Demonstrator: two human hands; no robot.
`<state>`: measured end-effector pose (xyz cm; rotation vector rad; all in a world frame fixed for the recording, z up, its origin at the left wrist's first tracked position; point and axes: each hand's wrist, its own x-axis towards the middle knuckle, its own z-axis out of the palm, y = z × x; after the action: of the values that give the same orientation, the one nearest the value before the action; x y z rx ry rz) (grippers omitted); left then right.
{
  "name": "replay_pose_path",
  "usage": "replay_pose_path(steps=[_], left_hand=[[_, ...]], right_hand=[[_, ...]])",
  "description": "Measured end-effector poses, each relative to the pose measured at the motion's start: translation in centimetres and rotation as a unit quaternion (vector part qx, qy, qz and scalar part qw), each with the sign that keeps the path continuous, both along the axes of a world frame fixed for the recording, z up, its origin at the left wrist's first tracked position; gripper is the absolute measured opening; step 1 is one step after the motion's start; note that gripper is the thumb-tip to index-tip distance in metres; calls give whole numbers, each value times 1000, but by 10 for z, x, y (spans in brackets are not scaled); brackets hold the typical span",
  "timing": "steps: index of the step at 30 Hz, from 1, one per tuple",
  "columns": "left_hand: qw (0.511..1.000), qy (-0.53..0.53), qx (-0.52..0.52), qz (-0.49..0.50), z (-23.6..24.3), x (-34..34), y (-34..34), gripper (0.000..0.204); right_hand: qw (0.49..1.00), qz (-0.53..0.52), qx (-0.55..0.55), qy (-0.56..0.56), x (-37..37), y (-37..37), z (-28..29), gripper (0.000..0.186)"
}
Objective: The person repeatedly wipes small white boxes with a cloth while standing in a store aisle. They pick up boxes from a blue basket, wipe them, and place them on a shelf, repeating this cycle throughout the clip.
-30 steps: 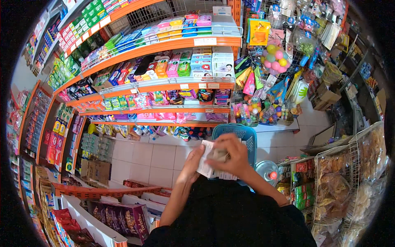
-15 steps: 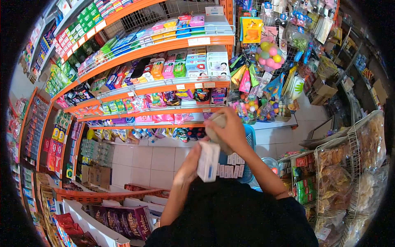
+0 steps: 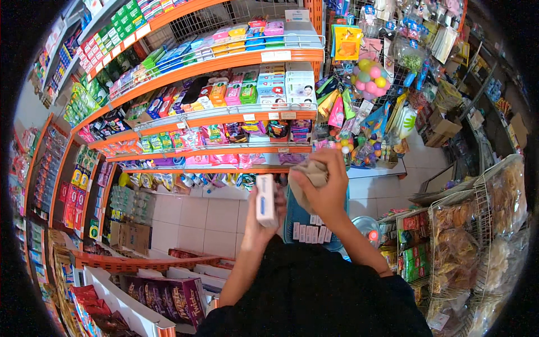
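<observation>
My left hand [image 3: 258,230] is closed round a small white box [image 3: 266,201] with blue print, held upright in front of me. In my right hand [image 3: 332,185] is a crumpled beige cloth [image 3: 309,181], gripped between thumb and fingers just right of the box. The cloth and the box are apart. Below my hands stands a blue-green plastic basket [image 3: 343,196]. Several similar small white boxes [image 3: 310,233] sit in rows inside it; my right arm and dark top hide part of the basket.
Ahead, an orange-edged shelf unit [image 3: 213,124] carries soap boxes and colourful packs. Hanging toys and plastic balls [image 3: 370,78] are at its right. A wire rack of bagged snacks [image 3: 457,247] stands close on my right, and boxed snacks [image 3: 168,297] at lower left.
The white box has turned more upright and moved slightly left. My right hand with the cloth has drawn away from it, to the right, and the cloth looks more bunched.
</observation>
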<state>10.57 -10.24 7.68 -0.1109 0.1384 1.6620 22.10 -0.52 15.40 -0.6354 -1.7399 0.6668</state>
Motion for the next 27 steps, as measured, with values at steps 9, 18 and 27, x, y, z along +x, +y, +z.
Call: replay_pose_path(steps=[9, 18, 27], left_hand=[[968, 159, -167, 97, 9, 5, 10, 44], [956, 247, -136, 79, 18, 9, 2, 46], [957, 285, -29, -51, 17, 7, -24, 58]], right_hand=[[985, 30, 158, -62, -13, -36, -33, 43], [989, 129, 65, -20, 8, -34, -35, 42], [991, -88, 4, -96, -12, 29, -11, 41]])
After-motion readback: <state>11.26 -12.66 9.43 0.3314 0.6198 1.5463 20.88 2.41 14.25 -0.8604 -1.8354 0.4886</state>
